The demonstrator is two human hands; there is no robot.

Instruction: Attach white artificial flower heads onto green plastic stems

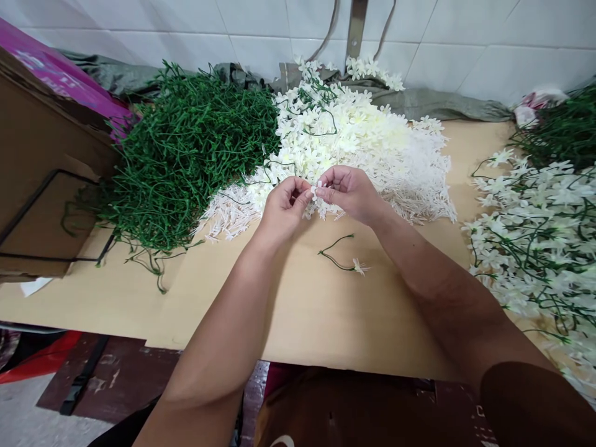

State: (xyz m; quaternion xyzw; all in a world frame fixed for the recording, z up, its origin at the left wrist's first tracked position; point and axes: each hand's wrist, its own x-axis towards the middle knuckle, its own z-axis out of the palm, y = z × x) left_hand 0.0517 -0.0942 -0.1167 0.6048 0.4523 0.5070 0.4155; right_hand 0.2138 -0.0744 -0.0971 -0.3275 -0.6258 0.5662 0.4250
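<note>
My feed: tan table (302, 316), white tile wall (261, 56) behind
L hand (287, 202) + R hand (352, 194) pinch small white flower (318, 188) betw. fingertips, at near edge of white flower pile (367, 133); fingers hide most of it, can't tell if stem's attached. Cardboard box (41, 155) L, 2nd flower pile (554, 230) R, both cut off.

A single head-worn view
It faced forward and down, close above the worktop (321, 323), with the wall (447, 56) beyond.
</note>
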